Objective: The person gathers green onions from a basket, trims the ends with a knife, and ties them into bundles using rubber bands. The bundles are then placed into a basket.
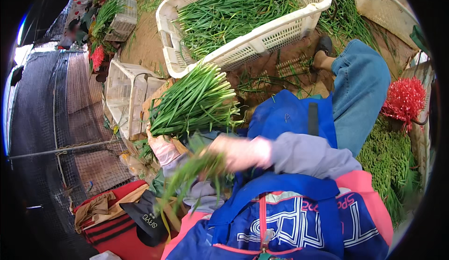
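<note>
A thick bunch of Chinese chives [193, 102] lies across my left forearm side, its pale cut ends fanned toward the upper right. My left hand [161, 147] grips the bunch at its leafy end; the bunch hides most of the fingers. Motion-blurred, my right hand [235, 151] is below the bunch, in front of my body. It holds a small tuft of loose green leaves [191, 175] that hangs down to the left, also blurred. Beyond the bunch stands a large white plastic crate [259, 47] with many loose chives [242, 14] inside.
A smaller white crate [121, 95] stands at the left. Red plastic strings [405, 102] hang at the right above packed green stems [382, 161]. A red bag [115, 230] and black cap [147, 218] lie lower left. Another person [79, 17] is at upper left.
</note>
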Tool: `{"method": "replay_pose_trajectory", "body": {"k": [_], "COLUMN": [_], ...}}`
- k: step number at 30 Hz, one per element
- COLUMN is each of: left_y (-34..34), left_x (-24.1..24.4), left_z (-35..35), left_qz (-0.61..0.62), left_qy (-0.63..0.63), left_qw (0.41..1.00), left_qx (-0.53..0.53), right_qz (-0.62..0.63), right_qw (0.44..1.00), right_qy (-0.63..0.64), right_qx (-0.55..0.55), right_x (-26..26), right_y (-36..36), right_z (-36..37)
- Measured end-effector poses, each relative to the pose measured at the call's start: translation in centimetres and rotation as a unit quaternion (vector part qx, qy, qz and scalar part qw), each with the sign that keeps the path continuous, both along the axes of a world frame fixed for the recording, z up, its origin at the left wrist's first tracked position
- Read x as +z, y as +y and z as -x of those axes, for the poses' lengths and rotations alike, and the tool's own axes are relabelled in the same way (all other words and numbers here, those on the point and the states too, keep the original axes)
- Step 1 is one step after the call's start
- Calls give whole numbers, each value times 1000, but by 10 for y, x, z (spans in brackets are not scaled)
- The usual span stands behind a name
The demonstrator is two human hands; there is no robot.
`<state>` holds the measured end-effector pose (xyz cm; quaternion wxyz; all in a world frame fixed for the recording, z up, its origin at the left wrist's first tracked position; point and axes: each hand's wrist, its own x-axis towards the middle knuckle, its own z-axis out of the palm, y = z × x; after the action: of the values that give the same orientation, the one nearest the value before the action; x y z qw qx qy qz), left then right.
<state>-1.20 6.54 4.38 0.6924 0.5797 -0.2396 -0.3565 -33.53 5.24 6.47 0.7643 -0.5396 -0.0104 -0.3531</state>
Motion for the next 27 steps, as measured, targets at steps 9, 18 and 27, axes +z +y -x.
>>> {"method": "replay_pose_trajectory", "body": {"k": [9,18,27], "left_y": [-37,6,-20], "left_x": [-13,-7,-16], "left_z": [22,4,10], "left_qz": [-14,-51,4], "left_qy": [-73,-149,-59], "left_qw": [997,987,996], "left_qx": [7,11,-71], "right_qz": [72,-257,-400], "right_qw": [830,937,916], "right_qy": [454,206,10], "right_qx": [-316,-113,39], "right_x": [-47,-30,-41], "right_y": [-61,-40,-49], "right_z": [-53,67,22]}}
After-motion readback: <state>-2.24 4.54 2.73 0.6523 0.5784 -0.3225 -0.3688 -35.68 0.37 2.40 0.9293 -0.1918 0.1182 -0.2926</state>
